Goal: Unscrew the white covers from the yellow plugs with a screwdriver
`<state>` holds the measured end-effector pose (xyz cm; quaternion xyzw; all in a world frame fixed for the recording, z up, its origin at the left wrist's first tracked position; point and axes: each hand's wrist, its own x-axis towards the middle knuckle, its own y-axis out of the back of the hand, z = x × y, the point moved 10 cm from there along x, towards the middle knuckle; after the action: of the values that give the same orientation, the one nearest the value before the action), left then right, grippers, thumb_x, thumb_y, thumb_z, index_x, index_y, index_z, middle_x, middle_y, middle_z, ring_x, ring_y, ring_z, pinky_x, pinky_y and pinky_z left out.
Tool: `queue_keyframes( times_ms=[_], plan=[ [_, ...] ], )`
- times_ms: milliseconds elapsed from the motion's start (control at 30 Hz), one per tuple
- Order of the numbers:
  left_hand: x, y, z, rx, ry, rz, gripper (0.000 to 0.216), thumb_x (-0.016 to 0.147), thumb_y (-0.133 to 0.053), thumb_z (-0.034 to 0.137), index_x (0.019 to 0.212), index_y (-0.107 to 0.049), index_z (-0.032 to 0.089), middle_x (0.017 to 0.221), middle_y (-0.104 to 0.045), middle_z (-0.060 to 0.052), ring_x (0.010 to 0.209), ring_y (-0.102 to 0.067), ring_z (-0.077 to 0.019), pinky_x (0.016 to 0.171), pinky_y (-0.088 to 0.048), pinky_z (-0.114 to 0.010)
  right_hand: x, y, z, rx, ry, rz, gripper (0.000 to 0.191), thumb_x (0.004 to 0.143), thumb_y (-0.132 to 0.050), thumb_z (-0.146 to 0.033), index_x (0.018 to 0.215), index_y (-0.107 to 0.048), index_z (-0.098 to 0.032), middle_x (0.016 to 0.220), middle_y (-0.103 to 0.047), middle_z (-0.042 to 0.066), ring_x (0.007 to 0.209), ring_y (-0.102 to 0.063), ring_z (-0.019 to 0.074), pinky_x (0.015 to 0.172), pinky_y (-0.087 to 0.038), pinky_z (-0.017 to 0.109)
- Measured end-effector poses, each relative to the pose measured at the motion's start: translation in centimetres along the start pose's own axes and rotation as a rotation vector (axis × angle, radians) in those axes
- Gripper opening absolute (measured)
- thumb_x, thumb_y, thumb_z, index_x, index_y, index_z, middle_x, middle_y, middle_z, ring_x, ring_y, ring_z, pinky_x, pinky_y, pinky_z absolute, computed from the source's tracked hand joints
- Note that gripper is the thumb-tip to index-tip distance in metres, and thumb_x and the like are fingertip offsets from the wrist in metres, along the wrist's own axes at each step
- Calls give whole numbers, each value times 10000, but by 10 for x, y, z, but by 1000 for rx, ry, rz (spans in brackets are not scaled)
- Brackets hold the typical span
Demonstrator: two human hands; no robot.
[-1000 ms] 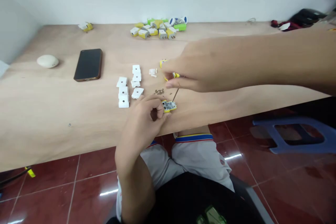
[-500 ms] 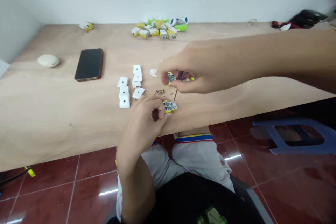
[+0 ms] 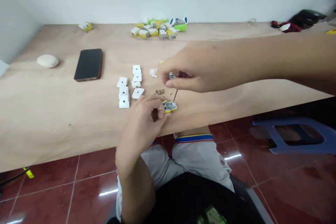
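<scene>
My left hand (image 3: pixel 143 120) is closed on a small yellow plug half (image 3: pixel 169 106), pinning it near the table's front edge. Above it my right hand (image 3: pixel 199 68) grips a screwdriver (image 3: pixel 175 94) with a dark handle, its thin shaft pointing down onto the plug half. Another yellow plug part (image 3: pixel 171 75) shows just under my right fingers. A little heap of screws (image 3: pixel 159 92) lies beside the plug half. Several white plug covers (image 3: pixel 130 87) lie to the left of the screws.
A black phone (image 3: pixel 88 64) and a pale oval object (image 3: pixel 47 61) lie at the left of the wooden table (image 3: pixel 52 112). A pile of yellow, green and white plugs (image 3: pixel 159 28) sits by the wall. Dark items (image 3: pixel 299 19) are at the far right. A blue stool (image 3: pixel 296 134) stands on the red floor.
My right hand has shifted slightly and turned around the screwdriver handle; the shaft stays on the yellow plug half. The left hand has kept its grip.
</scene>
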<state>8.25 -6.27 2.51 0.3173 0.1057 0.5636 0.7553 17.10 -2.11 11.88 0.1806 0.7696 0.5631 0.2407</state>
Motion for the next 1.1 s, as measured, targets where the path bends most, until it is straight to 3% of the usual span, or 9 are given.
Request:
queue_keyframes(
  times_ms=[100, 200, 300, 400, 600, 833, 967, 1100],
  plan=[
    [0, 0, 2, 10, -14, 1, 360, 891, -702, 117, 697, -417, 223, 882, -670, -6, 770, -588, -195, 858, -526, -369, -1, -4, -4, 12, 25, -20, 183, 1017, -595, -264, 1108, -745, -211, 781, -603, -6, 771, -539, 172, 724, -368, 315],
    [1, 0, 3, 18, -10, -2, 358, 897, -694, 117, 698, -415, 222, 834, -629, 8, 744, -575, -184, 874, -529, -367, -3, -7, -6, -1, 20, -39, 172, 1028, -600, -300, 1043, -750, -217, 762, -609, -14, 727, -522, 158, 705, -345, 318],
    [1, 0, 3, 10, -2, -2, 357, 903, -701, 131, 698, -423, 221, 908, -688, -18, 802, -621, -201, 847, -531, -359, -2, -6, -1, -14, -37, -37, 185, 1043, -576, -241, 965, -736, -190, 696, -574, -28, 673, -482, 135, 695, -312, 313],
    [0, 0, 1, -2, 8, -2, 357, 908, -708, 146, 705, -425, 223, 982, -730, -42, 854, -660, -221, 812, -529, -354, -2, -4, -3, 31, 0, -41, 162, 1032, -591, -217, 1002, -746, -182, 731, -595, -23, 707, -514, 137, 714, -331, 306],
    [0, 1, 2, 14, -13, 8, 366, 916, -702, 155, 693, -421, 225, 871, -679, -23, 815, -643, -216, 839, -532, -365, -3, -7, 0, 79, 8, -71, 165, 1008, -596, -239, 1086, -737, -205, 777, -597, -20, 736, -526, 153, 714, -355, 305],
    [-1, -1, 0, -8, 8, -5, 367, 923, -706, 163, 698, -421, 220, 964, -718, -38, 886, -682, -223, 803, -525, -349, -5, 0, 2, 23, -40, -45, 139, 1024, -632, -229, 1072, -759, -198, 746, -625, -24, 738, -547, 155, 721, -386, 312],
    [-1, 1, 0, 3, 10, 27, 339, 937, -701, 166, 718, -448, 223, 909, -648, -38, 1007, -685, -260, 791, -491, -346, -11, 11, 5, -17, -30, 19, 147, 972, -629, -146, 904, -755, -178, 641, -567, -49, 601, -457, 111, 649, -356, 313],
    [0, 3, -1, 35, 21, 48, 337, 932, -717, 160, 724, -461, 224, 860, -585, -20, 958, -650, -254, 770, -456, -348, -16, 6, 8, 63, 2, 17, 143, 988, -632, -247, 996, -761, -185, 725, -603, -28, 666, -500, 124, 669, -380, 306]
  ],
)
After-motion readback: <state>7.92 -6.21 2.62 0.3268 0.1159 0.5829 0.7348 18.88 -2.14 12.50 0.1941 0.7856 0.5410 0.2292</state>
